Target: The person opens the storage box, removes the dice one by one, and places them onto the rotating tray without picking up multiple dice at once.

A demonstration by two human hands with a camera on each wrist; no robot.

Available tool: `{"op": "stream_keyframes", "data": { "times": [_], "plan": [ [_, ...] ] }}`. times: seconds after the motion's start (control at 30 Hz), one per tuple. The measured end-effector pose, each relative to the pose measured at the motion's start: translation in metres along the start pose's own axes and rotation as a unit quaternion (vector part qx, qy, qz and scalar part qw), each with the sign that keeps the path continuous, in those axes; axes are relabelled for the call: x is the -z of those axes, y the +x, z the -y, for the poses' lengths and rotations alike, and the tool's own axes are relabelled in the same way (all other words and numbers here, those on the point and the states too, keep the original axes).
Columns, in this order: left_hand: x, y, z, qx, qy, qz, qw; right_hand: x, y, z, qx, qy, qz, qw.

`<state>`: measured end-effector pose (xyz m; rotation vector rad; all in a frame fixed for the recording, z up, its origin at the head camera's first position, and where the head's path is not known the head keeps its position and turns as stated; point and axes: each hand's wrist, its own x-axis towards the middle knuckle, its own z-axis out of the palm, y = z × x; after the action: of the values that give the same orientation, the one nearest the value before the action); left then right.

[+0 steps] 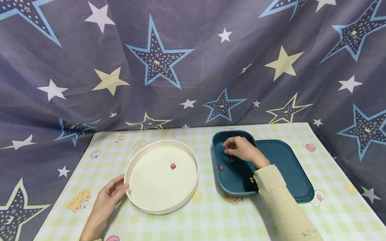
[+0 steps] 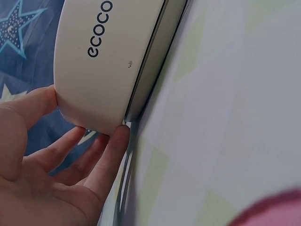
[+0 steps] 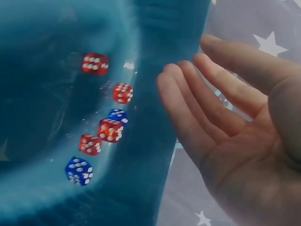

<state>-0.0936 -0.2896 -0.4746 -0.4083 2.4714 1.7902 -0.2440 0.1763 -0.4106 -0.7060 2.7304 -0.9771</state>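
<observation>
My left hand (image 1: 109,195) holds the near-left side of a round cream tray (image 1: 193,194), thumb at its rim. In the left wrist view the fingertips rest against the tray's outer wall (image 2: 94,89), printed "ecoco". One red die (image 1: 173,166) lies inside the tray. Over the far part of a dark teal box (image 1: 224,187) is my right hand (image 1: 242,149), its fingers loosely bent with nothing seen between them. Red dice (image 3: 111,130) and blue dice (image 3: 79,171) lie in the box in the right wrist view. The right forearm hides part of the box.
A flat teal lid-like piece (image 1: 289,167) lies against the box's right side. The table has a green checked cloth (image 1: 211,221) with printed cartoons. Behind and beside it hangs a dark curtain (image 1: 187,40) with stars.
</observation>
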Motion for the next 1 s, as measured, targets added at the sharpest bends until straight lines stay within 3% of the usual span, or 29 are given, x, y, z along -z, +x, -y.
{"op": "stream_keyframes", "data": {
  "times": [0.5,1.0],
  "plan": [
    [0.0,-0.001,0.001,-0.004,-0.005,0.0,1.0,-0.007,-0.001,-0.02,-0.028,0.007,0.028,0.999],
    [0.0,-0.002,0.0,-0.003,-0.005,-0.003,1.0,-0.009,-0.003,-0.021,-0.015,-0.016,0.068,0.997]
  ]
}}
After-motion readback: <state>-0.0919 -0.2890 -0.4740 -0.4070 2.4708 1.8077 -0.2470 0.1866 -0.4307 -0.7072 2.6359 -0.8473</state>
